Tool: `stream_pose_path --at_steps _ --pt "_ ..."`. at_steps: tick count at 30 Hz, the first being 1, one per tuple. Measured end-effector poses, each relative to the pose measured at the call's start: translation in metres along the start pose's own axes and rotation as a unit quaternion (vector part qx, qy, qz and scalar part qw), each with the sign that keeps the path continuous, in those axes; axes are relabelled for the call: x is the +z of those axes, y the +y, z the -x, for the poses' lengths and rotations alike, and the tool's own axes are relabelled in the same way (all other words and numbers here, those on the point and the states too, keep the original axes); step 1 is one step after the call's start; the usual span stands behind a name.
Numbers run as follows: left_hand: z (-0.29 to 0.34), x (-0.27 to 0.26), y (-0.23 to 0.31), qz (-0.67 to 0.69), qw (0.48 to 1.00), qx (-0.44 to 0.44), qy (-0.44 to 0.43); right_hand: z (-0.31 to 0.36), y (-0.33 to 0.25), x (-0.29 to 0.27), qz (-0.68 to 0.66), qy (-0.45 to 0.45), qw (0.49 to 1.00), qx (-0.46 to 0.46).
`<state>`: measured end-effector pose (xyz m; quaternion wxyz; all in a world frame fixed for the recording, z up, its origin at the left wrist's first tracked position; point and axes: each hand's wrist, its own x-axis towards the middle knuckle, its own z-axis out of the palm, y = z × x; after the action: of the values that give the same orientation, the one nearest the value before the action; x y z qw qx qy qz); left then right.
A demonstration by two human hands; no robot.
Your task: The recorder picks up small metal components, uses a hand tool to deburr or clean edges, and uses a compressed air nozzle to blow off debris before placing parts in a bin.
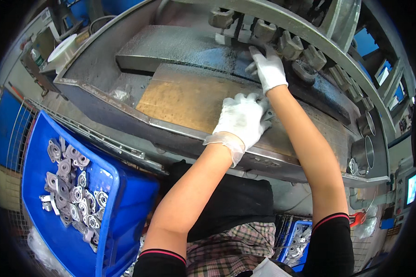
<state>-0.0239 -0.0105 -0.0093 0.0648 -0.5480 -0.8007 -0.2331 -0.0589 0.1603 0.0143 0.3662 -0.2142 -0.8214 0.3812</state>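
My left hand (241, 121), in a white glove with a clear plastic cuff, is over the front of the machine's bed. Its fingers curl round a small grey metal part (269, 112), mostly hidden by the glove. Farther back and to the right, my right hand (270, 70), also white-gloved, reaches to the dark bar below the row of metal clamp blocks (265, 31). Its fingers are apart, and I see nothing between them. A brownish flat board (180, 99) lies under and left of my left hand.
A blue bin (108, 184) with several flanged metal castings (76, 203) stands at the lower left. Another small blue bin (295, 237) is at the lower right. Metal cups (363, 150) sit at the bed's right end. A raised metal rim (171, 128) borders the front.
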Motion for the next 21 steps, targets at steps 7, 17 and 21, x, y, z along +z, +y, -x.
stream_pose_path --at_steps 7,17,21 --pt "0.003 -0.002 0.001 0.020 1.000 -0.007 0.004 0.050 -0.007 -0.074 -0.055 0.010 0.997 0.052" --pt "-0.001 -0.019 0.020 -0.030 0.998 -0.043 -0.039 0.204 0.010 -0.277 0.066 0.168 0.982 0.060" --pt "-0.002 -0.013 0.019 -0.044 0.999 -0.022 -0.017 0.250 0.034 -0.354 0.222 0.269 0.937 0.008"
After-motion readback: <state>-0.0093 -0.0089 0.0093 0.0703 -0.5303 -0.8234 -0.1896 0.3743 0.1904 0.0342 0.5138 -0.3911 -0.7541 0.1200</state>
